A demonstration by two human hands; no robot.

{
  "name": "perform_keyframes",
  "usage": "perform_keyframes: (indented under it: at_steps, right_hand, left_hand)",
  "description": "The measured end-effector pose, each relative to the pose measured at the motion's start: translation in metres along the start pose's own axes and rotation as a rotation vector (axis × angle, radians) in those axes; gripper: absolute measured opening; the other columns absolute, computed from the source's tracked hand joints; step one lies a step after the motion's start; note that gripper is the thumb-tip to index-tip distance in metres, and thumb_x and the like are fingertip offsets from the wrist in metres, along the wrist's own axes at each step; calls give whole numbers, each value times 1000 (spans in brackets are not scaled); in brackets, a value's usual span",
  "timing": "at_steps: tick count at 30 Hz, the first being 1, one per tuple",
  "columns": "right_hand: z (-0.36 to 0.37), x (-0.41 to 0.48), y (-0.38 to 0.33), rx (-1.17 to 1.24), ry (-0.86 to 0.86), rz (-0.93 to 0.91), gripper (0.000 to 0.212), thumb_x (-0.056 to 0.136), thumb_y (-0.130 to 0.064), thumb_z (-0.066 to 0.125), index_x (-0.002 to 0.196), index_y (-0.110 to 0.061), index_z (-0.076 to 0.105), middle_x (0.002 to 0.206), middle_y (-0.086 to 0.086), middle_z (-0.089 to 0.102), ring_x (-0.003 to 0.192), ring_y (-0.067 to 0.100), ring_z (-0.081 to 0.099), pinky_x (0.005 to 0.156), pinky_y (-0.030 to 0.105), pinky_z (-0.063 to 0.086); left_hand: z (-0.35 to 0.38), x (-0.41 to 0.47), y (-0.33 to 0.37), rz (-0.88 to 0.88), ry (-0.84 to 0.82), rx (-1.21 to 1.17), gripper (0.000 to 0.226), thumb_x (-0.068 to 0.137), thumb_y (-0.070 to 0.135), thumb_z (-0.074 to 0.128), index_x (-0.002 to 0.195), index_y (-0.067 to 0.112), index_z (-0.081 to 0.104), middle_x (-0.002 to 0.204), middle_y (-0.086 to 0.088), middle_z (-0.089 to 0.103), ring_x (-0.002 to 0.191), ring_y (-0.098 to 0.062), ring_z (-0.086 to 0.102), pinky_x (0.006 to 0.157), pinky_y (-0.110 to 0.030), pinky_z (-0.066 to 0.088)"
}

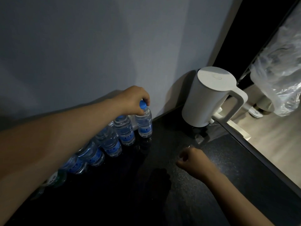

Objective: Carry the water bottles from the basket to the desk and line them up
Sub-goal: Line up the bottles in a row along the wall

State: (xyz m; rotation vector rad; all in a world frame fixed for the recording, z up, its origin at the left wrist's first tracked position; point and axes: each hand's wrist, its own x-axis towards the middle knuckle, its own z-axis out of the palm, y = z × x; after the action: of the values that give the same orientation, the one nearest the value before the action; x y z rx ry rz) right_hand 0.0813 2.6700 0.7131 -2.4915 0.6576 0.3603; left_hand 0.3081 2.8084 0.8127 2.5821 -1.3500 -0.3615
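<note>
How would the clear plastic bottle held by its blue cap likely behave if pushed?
The clear plastic water bottle looks full, so probably heavy for its size. Tall and narrow, it might tip if pushed near the blue cap that the left hand grips. Toppled, its round body would likely roll on the dark desk.

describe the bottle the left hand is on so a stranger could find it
Start at the white plastic kettle in the far corner of the dark speckled desk. A row of clear plastic water bottles with blue labels runs along the wall towards it; the one meant is the end bottle nearest the kettle. It alone has the left hand gripping its blue cap.
</note>
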Motion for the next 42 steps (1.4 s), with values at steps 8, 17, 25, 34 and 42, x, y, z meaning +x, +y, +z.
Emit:
perform_keyframes:
  at_steps: [8, 17, 25, 34, 42]
  right_hand:
    - [-1, 6, 0, -6, 0, -2, 27, 85, -32, 65, 106, -14, 64, 100, 2, 65, 88, 14, 62, 79, 31, 55]
    - [1, 4, -2, -15, 7, 9, 28, 85, -32, 65, 103, -11, 65, 96, 4, 66, 86, 16, 63, 77, 33, 55]
    - [1, -5, 0, 7, -2, 25, 28, 85, -30, 65, 106, -12, 64, 99, 3, 65, 87, 15, 63, 78, 33, 55]
    - [-4, -24, -2, 12, 9, 11, 28, 86, -30, 64, 105, -11, 64, 98, 3, 66, 86, 14, 64, 78, 32, 55]
    - [-13, -77, 13, 24, 45, 15, 29, 86, -35, 64, 109, -18, 62, 101, -3, 64, 86, 9, 62, 79, 29, 56]
  left_hand:
    - [2, 1, -7, 19, -44, 25, 26, 77, 15, 72, 102, 21, 67, 103, 7, 58, 90, -9, 52, 57, -11, 29]
    - [1, -1, -7, 18, -56, 40, 27, 77, 14, 71, 103, 20, 68, 105, 6, 60, 90, -9, 53, 57, -11, 29]
    - [7, -5, 0, 5, -60, 29, 27, 77, 11, 69, 102, 21, 67, 107, 3, 62, 93, -14, 57, 73, -24, 45]
    - [14, -9, 21, -74, -29, 59, 39, 90, 9, 55, 128, 14, 55, 126, -8, 53, 113, -25, 52, 96, -36, 45]
    - [8, -46, 53, -32, 37, 107, 32, 84, 13, 58, 115, 6, 58, 119, -10, 53, 104, -27, 56, 89, -44, 48]
